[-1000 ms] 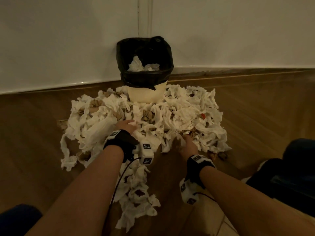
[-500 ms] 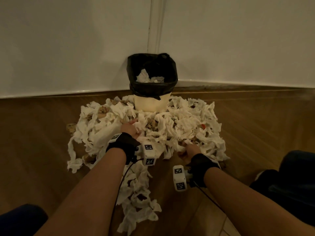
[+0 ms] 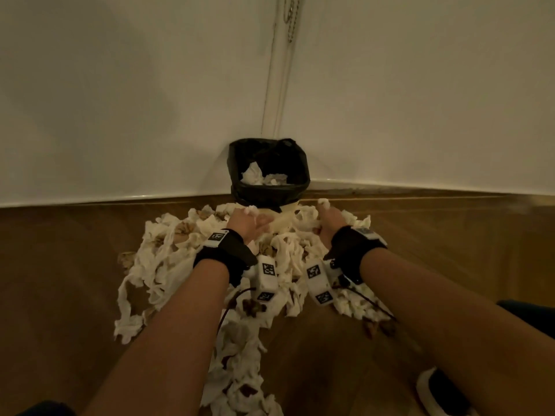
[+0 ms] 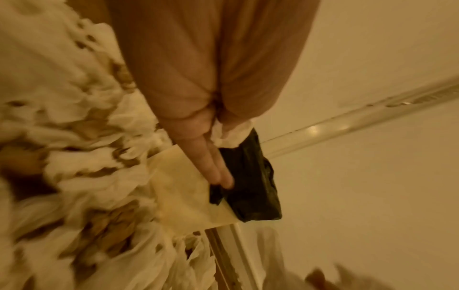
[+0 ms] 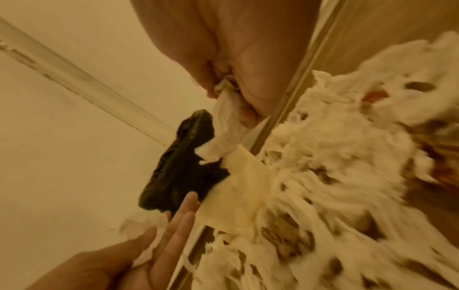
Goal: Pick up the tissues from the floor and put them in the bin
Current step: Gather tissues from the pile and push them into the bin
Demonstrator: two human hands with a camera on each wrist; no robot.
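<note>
Both hands, left hand (image 3: 244, 223) and right hand (image 3: 330, 220), each pinch a tissue wad above the pile (image 3: 168, 259) on the floor. Lift clear over the rim before letting go; bin (image 3: 270, 190) stands in the corner.

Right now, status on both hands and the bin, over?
Left hand and right hand each pinch a tissue, raised just short of the bin. Bin holds a few tissues; big pile left on floor. Nothing blocking the bin mouth.
</note>
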